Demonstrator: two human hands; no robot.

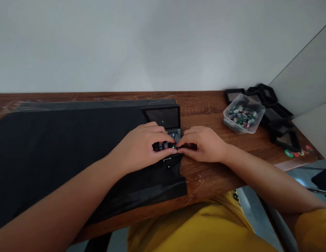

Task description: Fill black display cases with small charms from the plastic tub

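Note:
A small black case (163,118) with a clear window in its raised lid lies at the right end of a black mat. Small coloured stones (165,144) sit in its lower half, partly hidden by my hands. My left hand (143,143) reaches over the case from the left, thumb and fingers closed in a pinch at its right part. From the right, my right hand (203,144) meets it there, also pinched. The fingertips of both hands nearly touch. Whatever lies between them is too small to name.
A clear plastic tub (243,113) of polished stones stands on the wooden table (202,108) to the right. Several black frames (273,113) are piled beside it. Round coloured pieces (289,153) lie near the right edge. The black mat (60,147) covers the left side.

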